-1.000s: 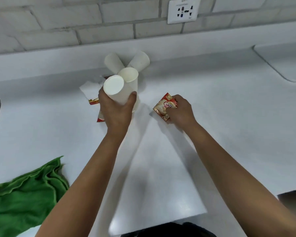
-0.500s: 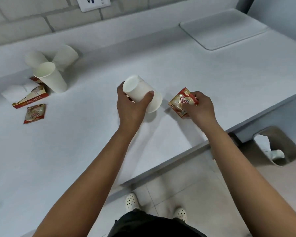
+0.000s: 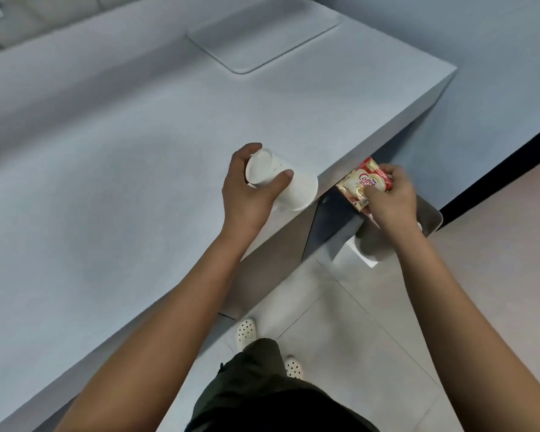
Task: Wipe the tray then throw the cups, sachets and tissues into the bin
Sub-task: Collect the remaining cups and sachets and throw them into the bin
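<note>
- Left hand (image 3: pixel 247 194): fingers clamped around a paper cup (image 3: pixel 284 182), tipped sideways above the surface (image 3: pixel 106 182) edge.
- Right hand (image 3: pixel 390 198): fingers pinching a sachet (image 3: pixel 360 182) over the bin (image 3: pixel 430 218), apparently positioned for dropping.

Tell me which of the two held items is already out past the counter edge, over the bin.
The red sachet in the right hand: it hangs beyond the counter, above the bin. The paper cup in the left hand is over the countertop.
</note>
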The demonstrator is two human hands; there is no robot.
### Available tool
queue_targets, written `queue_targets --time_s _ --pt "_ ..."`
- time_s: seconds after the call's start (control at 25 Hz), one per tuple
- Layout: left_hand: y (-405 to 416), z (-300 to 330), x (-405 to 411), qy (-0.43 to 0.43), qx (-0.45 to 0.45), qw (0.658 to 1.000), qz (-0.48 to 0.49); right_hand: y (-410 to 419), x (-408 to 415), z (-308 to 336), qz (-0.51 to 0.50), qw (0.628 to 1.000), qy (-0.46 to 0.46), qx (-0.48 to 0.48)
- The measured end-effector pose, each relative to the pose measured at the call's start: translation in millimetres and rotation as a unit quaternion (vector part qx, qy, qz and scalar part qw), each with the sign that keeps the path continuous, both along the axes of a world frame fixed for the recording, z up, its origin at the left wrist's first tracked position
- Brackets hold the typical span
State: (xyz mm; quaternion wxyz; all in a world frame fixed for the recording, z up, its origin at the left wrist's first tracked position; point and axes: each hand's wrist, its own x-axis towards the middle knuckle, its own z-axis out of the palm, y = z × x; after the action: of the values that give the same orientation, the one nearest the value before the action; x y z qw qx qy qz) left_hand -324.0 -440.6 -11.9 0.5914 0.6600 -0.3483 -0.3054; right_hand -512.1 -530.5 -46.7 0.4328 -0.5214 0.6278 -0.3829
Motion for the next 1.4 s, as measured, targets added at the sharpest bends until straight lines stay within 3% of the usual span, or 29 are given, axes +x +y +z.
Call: queue_targets --time_s 0.24,0.44,0.52,0.64,0.88,1.12,1.28,1.4 --pt "-85.3 -6.6 -79.1 0.016 0.020 0.990 -0.142 -51.8 -101.7 -22.5 -0.143 0.989 0.037 0.026" --pt "-159.4 -33.1 -138.8 -0.024 0.093 0.962 -0.254 -102.3 -152.2 -47.7 -0.162 0.985 0.063 0.021" --pt "-190.7 -50.2 -159.1 -0.002 0.140 0.955 -0.263 -126.8 -167.3 -58.9 -0.166 0.981 0.087 0.044" --pt "-225.0 -76.6 -178.8 0.070 0.221 0.940 -0.250 -154.3 -184.2 -82.6 -0.157 0.976 0.109 0.101" --pt "-255.3 -124.7 -203.6 0.084 0.314 0.917 -0.229 -186.2 -211.1 -133.3 -0.109 0.970 0.109 0.189" --pt "-275.5 -170.5 -222.7 0.103 0.372 0.915 -0.115 -224.1 -236.8 -178.2 -0.003 0.959 0.122 0.256" --pt "-274.7 -200.8 -248.9 0.140 0.432 0.891 -0.014 -246.1 -256.4 -212.7 0.078 0.939 0.151 0.299" --pt "-276.8 -216.9 -272.3 0.174 0.448 0.876 0.044 -255.4 -265.9 -230.0 0.129 0.933 0.089 0.323"
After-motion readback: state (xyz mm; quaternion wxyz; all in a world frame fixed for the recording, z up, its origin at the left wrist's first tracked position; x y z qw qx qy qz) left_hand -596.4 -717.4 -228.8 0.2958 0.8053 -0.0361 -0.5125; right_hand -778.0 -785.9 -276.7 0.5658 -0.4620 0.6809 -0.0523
